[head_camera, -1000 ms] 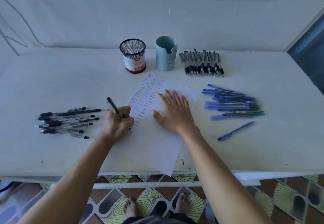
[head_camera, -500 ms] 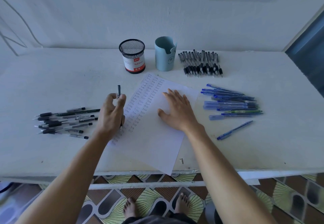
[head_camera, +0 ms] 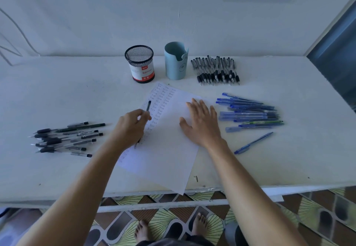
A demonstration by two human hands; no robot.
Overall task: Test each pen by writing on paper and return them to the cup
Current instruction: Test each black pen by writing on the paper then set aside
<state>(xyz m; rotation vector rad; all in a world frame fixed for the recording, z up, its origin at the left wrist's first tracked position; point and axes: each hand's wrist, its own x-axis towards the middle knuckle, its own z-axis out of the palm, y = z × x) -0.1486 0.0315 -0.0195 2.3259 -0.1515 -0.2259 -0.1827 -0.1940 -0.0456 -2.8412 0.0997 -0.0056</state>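
At the middle of the desk (head_camera: 57, 95), your left hand (head_camera: 131, 128) grips a black pen (head_camera: 148, 106) in curled fingers and thumb. Your right hand (head_camera: 202, 126) lies open, fingers straight, pressing flat on the paper (head_camera: 167, 159).

Several things could go wrong from here. The pen seems to be held near its middle, not in a firm writing hold. It could slip and roll into the black pens (head_camera: 65, 137) at 9 o'clock, where you would lose track of it. Its tip sits close to the paper's left edge, so a stroke begun there may run off onto the desk. The paper's near corner overhangs the desk edge at 6 o'clock, so lifting your right hand could let the sheet slide or swing. Two cups stand side by side, and the pen could end up in the wrong one. Which one is meant cannot be told.

The pen passes through your left hand. Its top end sticks out at 1 o'clock, over the columns of writing. Its tip shows below the hand at 6 o'clock, but whether it touches the paper is unclear. From that hand, the mesh cup (head_camera: 139, 62) stands at 12 o'clock, well apart. The blue cup (head_camera: 176, 62) is just beside it, at 1 o'clock.
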